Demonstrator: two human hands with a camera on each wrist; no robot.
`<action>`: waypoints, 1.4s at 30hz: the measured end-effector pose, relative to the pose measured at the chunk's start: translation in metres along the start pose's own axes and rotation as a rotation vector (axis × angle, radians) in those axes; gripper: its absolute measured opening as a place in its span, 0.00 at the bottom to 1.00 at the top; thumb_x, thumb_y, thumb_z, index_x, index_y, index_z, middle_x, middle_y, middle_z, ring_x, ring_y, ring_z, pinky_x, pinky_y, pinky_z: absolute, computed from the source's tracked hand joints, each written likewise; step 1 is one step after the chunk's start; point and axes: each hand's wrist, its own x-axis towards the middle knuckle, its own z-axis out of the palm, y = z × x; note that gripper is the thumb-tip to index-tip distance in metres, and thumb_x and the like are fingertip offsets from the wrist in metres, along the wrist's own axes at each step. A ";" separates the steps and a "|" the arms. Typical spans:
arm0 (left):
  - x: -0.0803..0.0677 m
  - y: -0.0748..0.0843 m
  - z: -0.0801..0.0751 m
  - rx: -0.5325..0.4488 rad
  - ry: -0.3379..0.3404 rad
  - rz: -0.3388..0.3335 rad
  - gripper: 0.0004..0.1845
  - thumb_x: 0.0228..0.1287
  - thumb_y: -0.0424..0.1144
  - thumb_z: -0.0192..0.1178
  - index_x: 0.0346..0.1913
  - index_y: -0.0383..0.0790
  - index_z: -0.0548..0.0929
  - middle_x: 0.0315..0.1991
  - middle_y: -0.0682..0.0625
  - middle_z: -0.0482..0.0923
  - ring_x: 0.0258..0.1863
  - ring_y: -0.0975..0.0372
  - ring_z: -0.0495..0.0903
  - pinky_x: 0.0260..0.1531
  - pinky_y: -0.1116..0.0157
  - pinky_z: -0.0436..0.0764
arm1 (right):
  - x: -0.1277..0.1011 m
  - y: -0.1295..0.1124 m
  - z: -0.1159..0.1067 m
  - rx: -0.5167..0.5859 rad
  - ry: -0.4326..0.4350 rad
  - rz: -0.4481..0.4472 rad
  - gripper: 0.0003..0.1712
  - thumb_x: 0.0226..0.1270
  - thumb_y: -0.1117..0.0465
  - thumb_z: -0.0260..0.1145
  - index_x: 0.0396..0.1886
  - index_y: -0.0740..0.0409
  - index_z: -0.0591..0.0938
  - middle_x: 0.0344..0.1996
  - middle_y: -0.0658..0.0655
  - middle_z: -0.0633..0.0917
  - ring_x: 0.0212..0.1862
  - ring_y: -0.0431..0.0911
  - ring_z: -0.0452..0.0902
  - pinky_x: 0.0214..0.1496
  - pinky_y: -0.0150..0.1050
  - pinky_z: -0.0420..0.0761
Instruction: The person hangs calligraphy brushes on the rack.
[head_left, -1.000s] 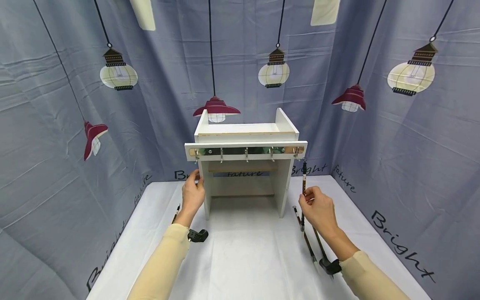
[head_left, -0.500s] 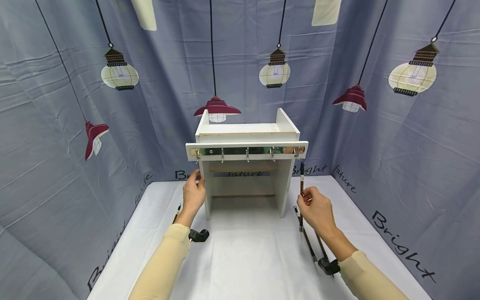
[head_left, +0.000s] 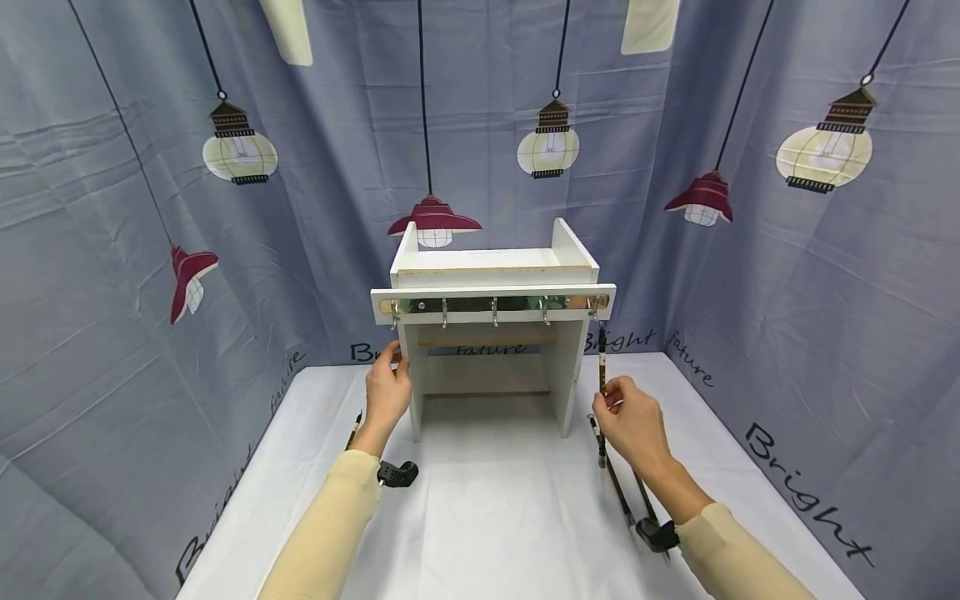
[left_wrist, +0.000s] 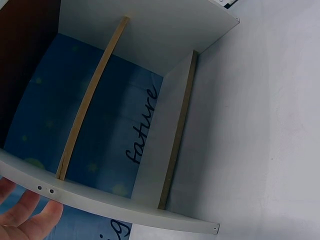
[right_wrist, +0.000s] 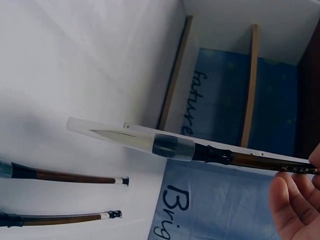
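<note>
Nearest, 2 more brushes [head_left: 621,487] lie on the white table [head_left: 495,517] under the right forearm, seen in the right wrist view as 2 dark handles [right_wrist: 60,176]. Just beyond, the right hand [head_left: 632,423] pinches a calligraphy brush [head_left: 602,392] by its shaft between thumb and fingers; over the last second the hand has drifted slightly left and the brush has swung a little with it, while its top stays up at the rightmost hook [head_left: 596,310] of the rack [head_left: 491,302]. That suggests the brush is being settled on the hook, or lifted off it. The left hand [head_left: 387,393] has not shifted: its grip stays curled round the front edge of the left side panel [head_left: 412,383], steadying the white shelf [head_left: 491,333]. Another brush [head_left: 352,427] lies mostly hidden behind the left wrist. Whether the brush's loop is actually over the hook is too small to tell. The wrist views cut off most of both hands, and the clear cap [right_wrist: 112,135] hides the bristles.
</note>
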 end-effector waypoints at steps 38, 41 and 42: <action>0.001 -0.002 0.000 -0.002 -0.013 -0.007 0.22 0.81 0.38 0.51 0.72 0.37 0.71 0.60 0.37 0.80 0.51 0.42 0.84 0.46 0.47 0.83 | -0.001 0.002 0.013 0.011 0.024 -0.001 0.05 0.61 0.66 0.69 0.35 0.61 0.81 0.23 0.55 0.86 0.24 0.46 0.80 0.29 0.44 0.78; 0.001 -0.002 0.000 0.000 -0.011 -0.003 0.22 0.81 0.38 0.52 0.72 0.37 0.71 0.60 0.37 0.80 0.51 0.42 0.84 0.46 0.47 0.83 | -0.002 0.003 0.015 0.014 0.032 -0.010 0.05 0.61 0.67 0.69 0.34 0.62 0.80 0.23 0.56 0.86 0.23 0.47 0.81 0.29 0.46 0.78; 0.001 -0.002 0.000 0.002 -0.010 0.002 0.22 0.81 0.38 0.52 0.72 0.37 0.71 0.60 0.36 0.80 0.51 0.43 0.84 0.46 0.47 0.83 | -0.002 0.003 0.015 0.014 0.035 -0.016 0.05 0.61 0.67 0.69 0.34 0.62 0.80 0.23 0.57 0.86 0.23 0.48 0.81 0.29 0.46 0.78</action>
